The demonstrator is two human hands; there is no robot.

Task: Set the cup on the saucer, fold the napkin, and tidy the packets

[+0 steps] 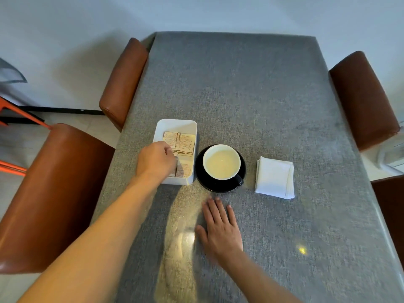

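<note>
A cup [222, 161] with a white inside and pale liquid stands on a black saucer [202, 178], handle toward the near right. A folded white napkin [274, 178] lies to the right of the saucer. Left of the saucer is a white rectangular tray [175, 125] holding several beige packets [185, 142]. My left hand [156, 160] reaches into the tray's near half with fingers curled down among the packets; what they hold is hidden. My right hand [219, 228] rests flat on the table just in front of the saucer, fingers straight.
The grey cloth-covered table [240, 95] stretches away from me. Brown leather chairs stand at the near left [54, 193], far left [124, 82] and right [363, 99]. An orange frame [19, 114] sits on the floor at the far left.
</note>
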